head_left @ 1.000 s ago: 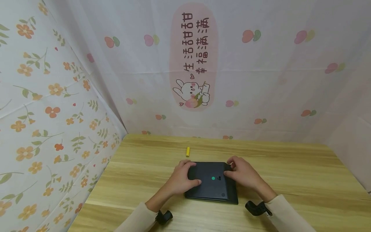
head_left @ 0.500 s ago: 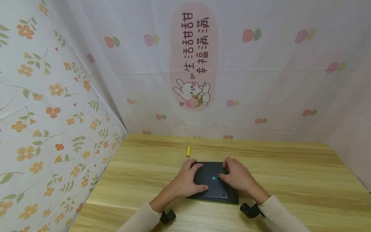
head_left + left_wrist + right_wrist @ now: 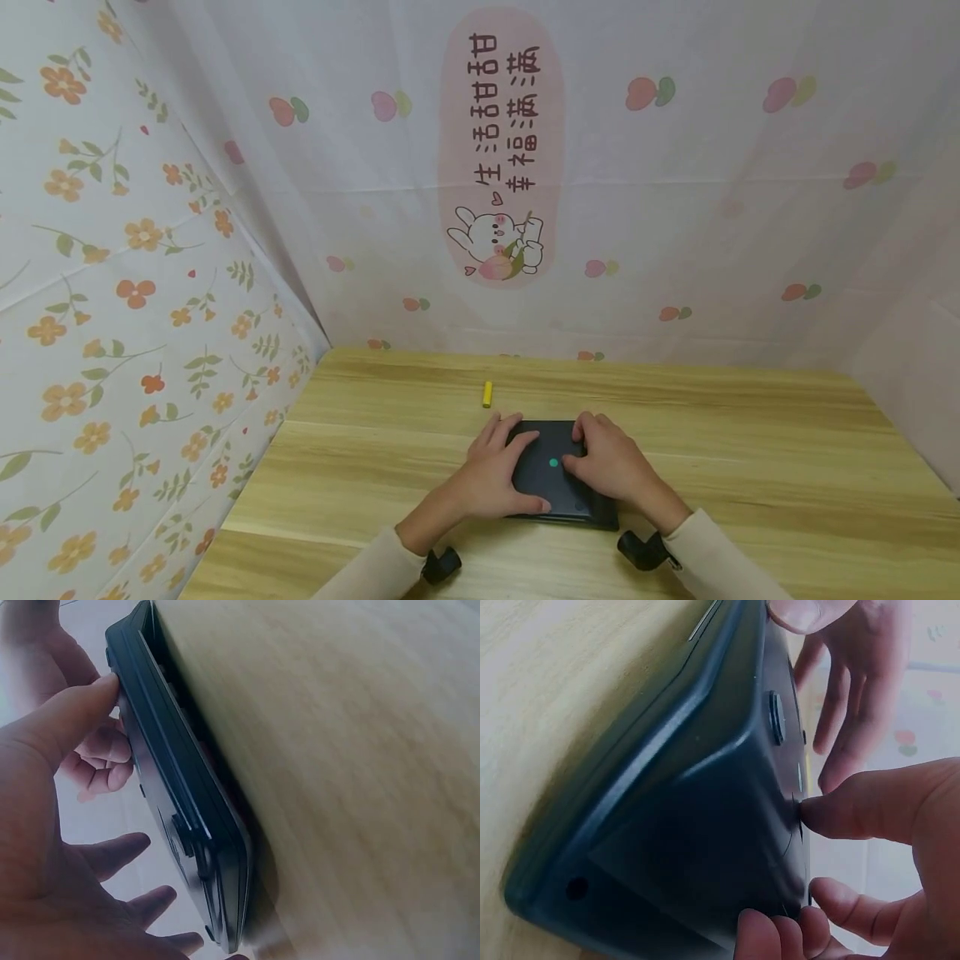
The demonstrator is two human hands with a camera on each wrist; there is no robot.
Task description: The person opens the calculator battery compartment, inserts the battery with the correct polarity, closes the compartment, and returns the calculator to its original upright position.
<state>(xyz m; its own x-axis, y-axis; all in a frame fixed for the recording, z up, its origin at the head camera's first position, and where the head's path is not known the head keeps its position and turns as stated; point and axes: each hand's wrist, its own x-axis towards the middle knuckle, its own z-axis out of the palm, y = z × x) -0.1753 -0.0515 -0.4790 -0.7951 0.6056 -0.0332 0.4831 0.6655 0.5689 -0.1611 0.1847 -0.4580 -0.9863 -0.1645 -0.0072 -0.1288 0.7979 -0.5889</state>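
Observation:
A black calculator lies face down on the table, with a green dot on its back. Keys show faintly under its raised edge in the left wrist view. My left hand rests across its left part with fingers spread, thumb on the near edge. At the thicker right end, my right hand presses its thumb on the back by the battery cover seam, and its other fingers curl against the sloped end. My right thumb hides the cover's latch. A yellow battery lies behind the calculator.
The wooden table ends at a printed cloth backdrop behind and a flowered cloth on the left. Black wrist cameras hang below both sleeves.
My left hand has slid right over the calculator's back. My right hand has shifted left, its thumb now covering the latch that showed earlier. Calculator and battery have stayed in place.

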